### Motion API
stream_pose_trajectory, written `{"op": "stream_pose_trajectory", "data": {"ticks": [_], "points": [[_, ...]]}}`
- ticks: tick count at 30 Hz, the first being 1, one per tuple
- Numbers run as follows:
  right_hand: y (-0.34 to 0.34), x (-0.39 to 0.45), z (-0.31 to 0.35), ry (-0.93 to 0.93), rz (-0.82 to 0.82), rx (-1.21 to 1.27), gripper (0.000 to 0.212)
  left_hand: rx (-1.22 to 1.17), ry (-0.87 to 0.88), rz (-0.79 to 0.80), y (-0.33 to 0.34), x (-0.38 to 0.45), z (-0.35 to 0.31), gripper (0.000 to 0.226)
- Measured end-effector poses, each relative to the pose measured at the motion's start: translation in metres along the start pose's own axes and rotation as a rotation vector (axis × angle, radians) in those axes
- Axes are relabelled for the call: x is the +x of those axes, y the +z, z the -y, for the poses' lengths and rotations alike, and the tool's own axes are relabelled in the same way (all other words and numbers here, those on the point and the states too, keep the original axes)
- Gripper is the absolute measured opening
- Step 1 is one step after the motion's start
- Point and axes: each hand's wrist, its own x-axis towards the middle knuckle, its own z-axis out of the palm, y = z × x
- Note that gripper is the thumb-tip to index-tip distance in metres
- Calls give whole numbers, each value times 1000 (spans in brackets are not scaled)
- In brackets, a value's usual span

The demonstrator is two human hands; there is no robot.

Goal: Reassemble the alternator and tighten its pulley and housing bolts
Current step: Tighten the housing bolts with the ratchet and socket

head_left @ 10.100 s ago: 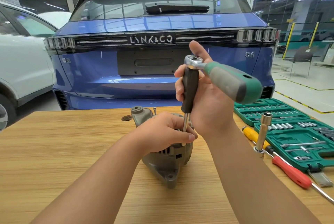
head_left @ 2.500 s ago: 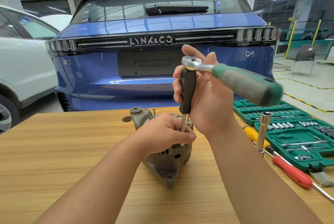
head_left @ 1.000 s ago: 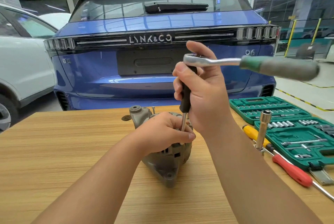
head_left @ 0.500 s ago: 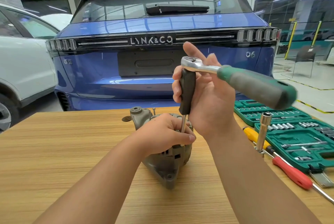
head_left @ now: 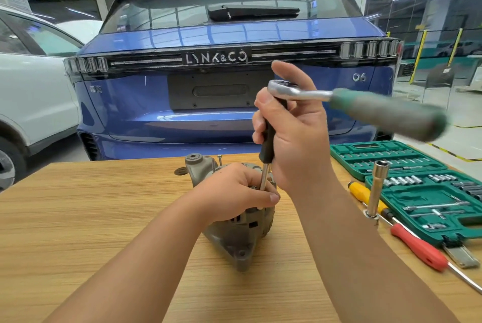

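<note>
The alternator (head_left: 240, 228) stands mid-table (head_left: 78, 218), its top hidden under the left hand (head_left: 234, 192), whose fingers curl over the housing and around the driver's steel shank. The right hand (head_left: 294, 134) grips the black driver handle (head_left: 268, 140) upright; the ratchet (head_left: 365, 103) on top sticks out rightward, its grip blurred (the bolt itself can't be seen). Right of them, a socket case (head_left: 430, 192) and a red screwdriver (head_left: 420, 249) run past the frame edge; the table's left is open.

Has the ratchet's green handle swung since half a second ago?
Yes. The ratchet handle has swung up and away; it now crosses the blue car's bumper instead of dipping toward the green socket case.
</note>
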Motion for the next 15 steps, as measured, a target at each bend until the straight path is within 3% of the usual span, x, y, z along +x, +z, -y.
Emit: {"op": "stream_pose_trajectory", "data": {"ticks": [4,7,8,10,15], "points": [[0,-2,-1,33,97,50,46,-10,-3,-21,1,0,1,23],[-1,2,7,139,187,198,35,-8,8,-16,1,0,0,30],[-2,6,10,178,196,214,40,-7,9,-15,1,-1,-1,27],[-4,9,13,246,181,230,53,-3,5,-17,1,-1,-2,20],[1,2,8,278,25,204,44,-9,-12,-30,2,-1,-2,17]]}}
